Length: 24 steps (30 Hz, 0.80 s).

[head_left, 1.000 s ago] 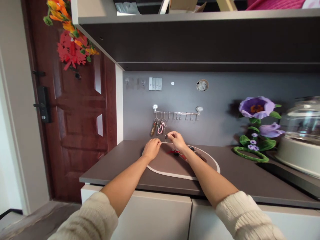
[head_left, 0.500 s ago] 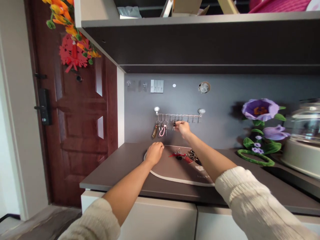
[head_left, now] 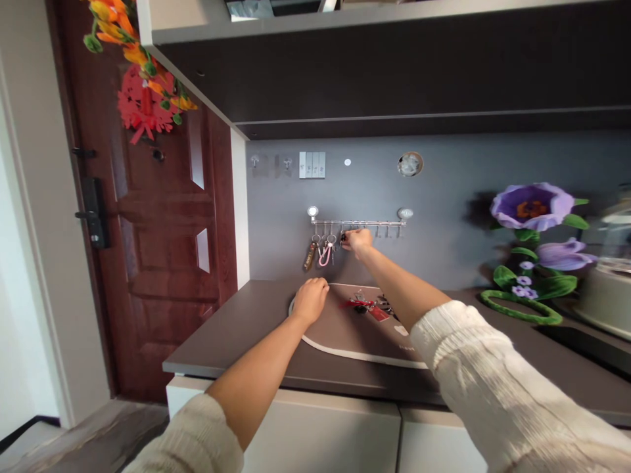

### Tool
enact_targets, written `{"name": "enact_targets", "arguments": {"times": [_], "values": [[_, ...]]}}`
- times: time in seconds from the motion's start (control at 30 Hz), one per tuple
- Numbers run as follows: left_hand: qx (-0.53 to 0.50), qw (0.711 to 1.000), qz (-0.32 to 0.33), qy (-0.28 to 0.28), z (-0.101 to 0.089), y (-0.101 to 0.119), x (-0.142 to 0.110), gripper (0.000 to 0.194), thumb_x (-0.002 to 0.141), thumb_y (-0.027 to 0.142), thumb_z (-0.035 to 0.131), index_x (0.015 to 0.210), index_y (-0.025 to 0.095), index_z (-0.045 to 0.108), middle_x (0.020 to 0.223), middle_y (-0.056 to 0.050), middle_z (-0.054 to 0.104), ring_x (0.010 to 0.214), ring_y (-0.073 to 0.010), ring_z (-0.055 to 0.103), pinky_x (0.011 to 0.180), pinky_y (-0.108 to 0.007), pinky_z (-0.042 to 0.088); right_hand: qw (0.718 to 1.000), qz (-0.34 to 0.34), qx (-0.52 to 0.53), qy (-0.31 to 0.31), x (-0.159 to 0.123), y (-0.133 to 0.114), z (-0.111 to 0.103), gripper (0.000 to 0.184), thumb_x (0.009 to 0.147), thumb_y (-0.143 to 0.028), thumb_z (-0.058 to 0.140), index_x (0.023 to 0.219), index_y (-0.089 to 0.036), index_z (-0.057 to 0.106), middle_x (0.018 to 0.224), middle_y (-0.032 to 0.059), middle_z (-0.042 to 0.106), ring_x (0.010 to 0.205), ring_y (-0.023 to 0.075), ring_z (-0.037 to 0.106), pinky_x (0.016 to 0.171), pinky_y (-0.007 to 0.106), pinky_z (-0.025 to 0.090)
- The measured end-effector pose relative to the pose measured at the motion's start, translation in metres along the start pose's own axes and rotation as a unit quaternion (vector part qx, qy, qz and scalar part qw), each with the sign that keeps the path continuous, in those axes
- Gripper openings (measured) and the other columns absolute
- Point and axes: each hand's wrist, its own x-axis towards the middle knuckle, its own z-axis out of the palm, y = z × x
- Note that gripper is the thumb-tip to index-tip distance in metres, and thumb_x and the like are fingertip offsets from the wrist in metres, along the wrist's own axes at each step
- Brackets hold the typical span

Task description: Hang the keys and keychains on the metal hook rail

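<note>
Right hand (head_left: 357,241) pinches small black-and-silver key set (head_left: 343,238) in its fingertips, just below silver metal hook rail (head_left: 379,223) | left hand (head_left: 310,299), lower, curls over white-rimmed brown rounded mat (head_left: 345,335); cannot tell whether gripping | pink looped cord keychain (head_left: 325,256) hangs left of right hand | red-tagged metal keys (head_left: 378,314) lie below it, on mat

No text reads clearly: lettering on the fob (head_left: 309,257), print on the mat (head_left: 340,332) and marks on the switches (head_left: 312,165) are too small.

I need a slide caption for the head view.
Right hand holds keys at the hook rail, left hand over the mat.
</note>
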Motion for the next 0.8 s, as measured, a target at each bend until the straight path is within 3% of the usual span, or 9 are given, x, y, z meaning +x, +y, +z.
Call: {"name": "enact_targets", "arguments": {"times": [0.37, 0.8], "values": [[0.011, 1.000, 0.006, 0.001, 0.001, -0.002, 0.000, 0.017, 0.087, 0.021, 0.039, 0.084, 0.019, 0.056, 0.088, -0.005, 0.062, 0.087, -0.0171, 0.053, 0.075, -0.028, 0.038, 1.000, 0.016, -0.001, 0.014, 0.004, 0.019, 0.001, 0.013, 0.071, -0.008, 0.056, 0.060, -0.013, 0.052, 0.055, 0.0013, 0.053, 0.048, 0.0117, 0.056, 0.046, 0.028, 0.053], [0.001, 1.000, -0.003, 0.002, 0.002, -0.004, 0.001, 0.018, 0.088, 0.023, 0.039, 0.083, 0.019, 0.056, 0.089, -0.005, 0.061, 0.088, -0.0170, 0.053, 0.076, -0.028, 0.038, 1.000, -0.002, -0.003, -0.024, 0.002, 0.031, -0.003, 0.010, 0.075, -0.014, 0.055, 0.065, -0.014, 0.052, 0.053, -0.0024, 0.050, 0.047, 0.0050, 0.050, 0.044, 0.017, 0.047]]}}
